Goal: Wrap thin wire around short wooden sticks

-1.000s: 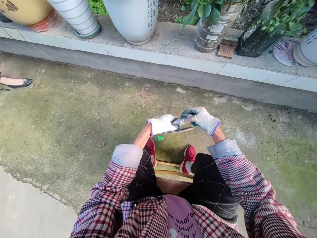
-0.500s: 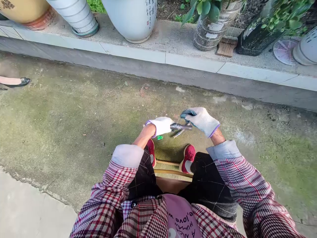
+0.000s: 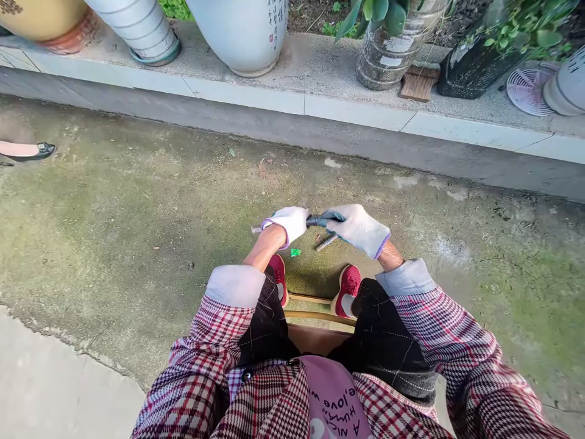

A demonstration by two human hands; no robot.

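Note:
Both hands wear white knit gloves with bluish-green palms. My left hand (image 3: 291, 223) is closed around a dark rod wound with thin wire or thread (image 3: 313, 221). A pale end of a bar (image 3: 256, 230) sticks out on the left side of that hand. At the rod's right end, my right hand (image 3: 359, 228) has its fingers closed over it. Below these fingers a short greyish stick (image 3: 326, 242) slants down to the left; how it is held is hidden. A small green scrap (image 3: 295, 252) lies on the ground beneath the hands.
A low tiled ledge (image 3: 256, 100) runs across the back, bearing a white pot with writing (image 3: 242, 36), a ribbed pot (image 3: 141, 27) and a wooden block (image 3: 418, 85). Red shoes (image 3: 350, 283) stand below my hands. Another person's foot in a black shoe (image 3: 41, 151) shows at left.
My right hand has moved slightly left and down onto the rod's right end, which was bare before. My left hand has shifted a little left and up with the rod.

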